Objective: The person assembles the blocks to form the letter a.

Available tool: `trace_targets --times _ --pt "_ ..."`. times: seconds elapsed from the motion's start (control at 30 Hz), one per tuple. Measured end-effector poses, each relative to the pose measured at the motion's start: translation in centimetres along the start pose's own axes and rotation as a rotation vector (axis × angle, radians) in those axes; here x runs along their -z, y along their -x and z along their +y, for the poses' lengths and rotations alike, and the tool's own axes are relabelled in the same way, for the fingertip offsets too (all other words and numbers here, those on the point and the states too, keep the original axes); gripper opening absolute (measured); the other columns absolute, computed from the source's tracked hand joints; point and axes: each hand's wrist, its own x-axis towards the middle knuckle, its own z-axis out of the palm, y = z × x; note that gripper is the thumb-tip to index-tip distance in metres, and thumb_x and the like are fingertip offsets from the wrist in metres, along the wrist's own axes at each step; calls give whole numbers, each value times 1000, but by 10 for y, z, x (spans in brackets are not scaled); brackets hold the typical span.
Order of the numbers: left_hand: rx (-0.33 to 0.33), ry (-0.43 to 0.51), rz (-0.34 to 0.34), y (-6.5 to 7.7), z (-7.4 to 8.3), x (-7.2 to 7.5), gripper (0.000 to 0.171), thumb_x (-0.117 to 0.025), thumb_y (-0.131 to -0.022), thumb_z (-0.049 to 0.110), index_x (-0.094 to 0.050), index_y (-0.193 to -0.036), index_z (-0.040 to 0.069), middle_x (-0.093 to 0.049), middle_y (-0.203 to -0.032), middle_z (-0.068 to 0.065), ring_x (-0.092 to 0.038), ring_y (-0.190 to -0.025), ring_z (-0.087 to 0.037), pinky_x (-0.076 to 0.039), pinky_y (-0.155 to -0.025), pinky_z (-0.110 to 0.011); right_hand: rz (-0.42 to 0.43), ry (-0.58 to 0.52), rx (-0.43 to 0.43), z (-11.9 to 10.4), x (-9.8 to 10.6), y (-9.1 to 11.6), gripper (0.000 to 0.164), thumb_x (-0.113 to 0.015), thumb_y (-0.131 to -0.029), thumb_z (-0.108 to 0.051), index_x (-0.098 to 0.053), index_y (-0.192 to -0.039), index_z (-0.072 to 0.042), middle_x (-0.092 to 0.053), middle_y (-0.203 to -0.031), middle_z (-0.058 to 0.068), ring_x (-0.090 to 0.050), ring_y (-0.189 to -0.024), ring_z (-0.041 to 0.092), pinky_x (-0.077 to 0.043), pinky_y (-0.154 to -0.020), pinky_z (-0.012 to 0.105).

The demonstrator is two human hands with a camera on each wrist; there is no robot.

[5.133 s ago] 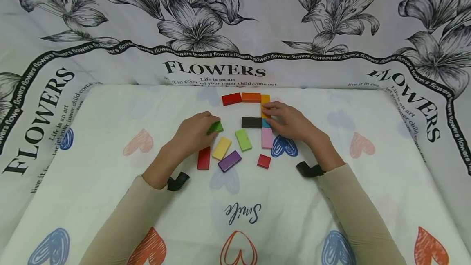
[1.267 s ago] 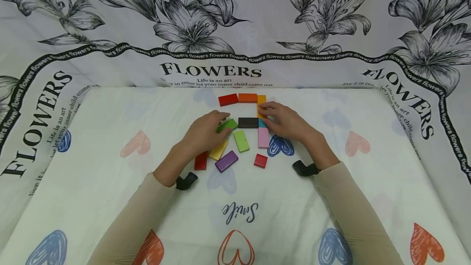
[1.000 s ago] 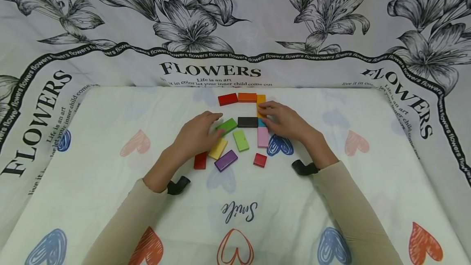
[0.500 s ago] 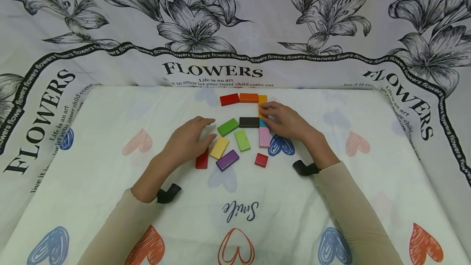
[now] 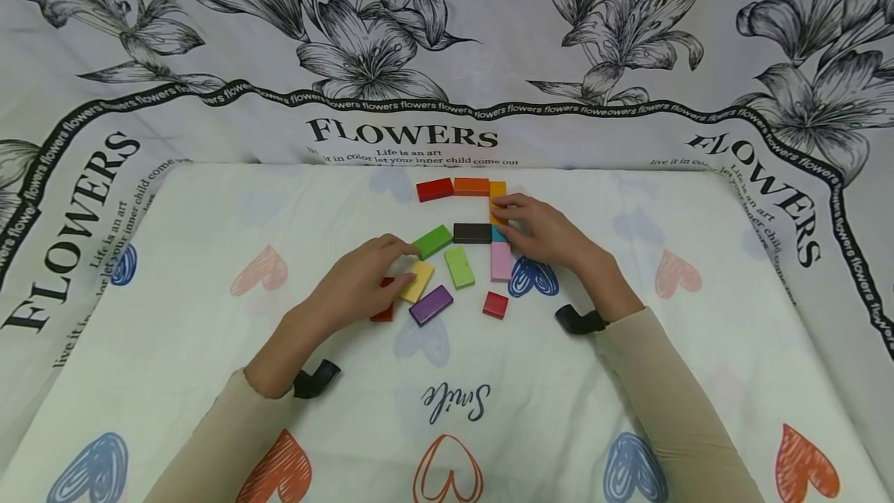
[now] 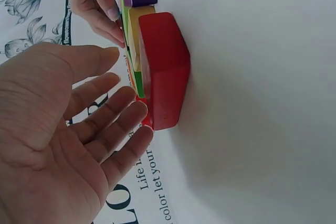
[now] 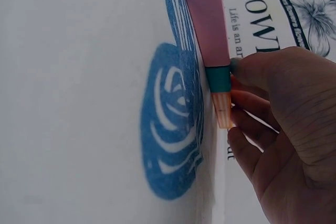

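Observation:
My left hand hovers over the left side of the blocks, with thumb and index finger spread beside the yellow block. It partly covers a long red block, which looms large in the left wrist view. Nothing is in that palm. The green block lies slanted just beyond the fingertips, its corner near the black block. With relaxed fingers my right hand touches the yellow-orange block, its thumb at the small teal block. A pink block continues that column toward me.
A red block and an orange block form the far row. Nearer lie a light green block, a purple block and a small red block. The cloth is printed with hearts and lettering.
My left hand brought the green block right, beside the black block, and let it go. It then drew back left and now reaches the yellow block. The right hand stays put.

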Motion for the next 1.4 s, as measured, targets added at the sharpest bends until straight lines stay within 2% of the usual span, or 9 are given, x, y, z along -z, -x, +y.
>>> trace_targets --times 0.37,0.5,0.73,0.93,1.2,1.4 --pt "-63 25 -28 4 4 -5 39 -73 -99 23 -70 -137 15 -68 -138 -5 -65 -124 -24 -59 -106 -44 -7 8 -9 1 0 -1 48 -65 -105 -24 -59 -150 -7 -53 -161 10 -45 -154 33 -40 -127 53" --pt "-88 27 -34 5 5 -7 42 -75 -98 23 -70 -139 15 -68 -140 -5 -64 -130 -24 -58 -110 -44 -6 15 -7 0 2 1 48 -66 -105 -23 -59 -150 -7 -54 -161 10 -46 -153 33 -40 -127 52" --pt "-111 28 -85 7 7 -7 51 -70 -96 18 -64 -147 14 -62 -150 -6 -58 -143 -27 -52 -117 -47 -4 17 -2 3 3 -1 48 -65 -105 -23 -58 -150 -7 -54 -161 11 -46 -153 33 -41 -126 53" --pt "-111 27 -92 12 5 -4 53 -68 -95 14 -63 -148 12 -61 -150 -7 -60 -139 -26 -54 -115 -45 -12 5 -2 1 0 -2 49 -65 -105 -24 -57 -151 -8 -53 -161 10 -45 -154 32 -40 -127 52" --pt "-108 11 -87 11 2 -4 53 -77 -94 15 -65 -145 8 -61 -146 -7 -64 -128 -22 -58 -107 -39 -16 17 -6 1 0 -2 50 -65 -105 -26 -57 -151 -8 -53 -162 10 -45 -154 32 -40 -127 52" --pt "-106 -7 -96 9 0 -4 55 -79 -94 18 -64 -145 7 -61 -148 -9 -64 -133 -26 -56 -113 -43 -13 9 -9 2 0 -1 49 -65 -106 -25 -58 -151 -8 -53 -162 9 -45 -154 32 -40 -127 53"
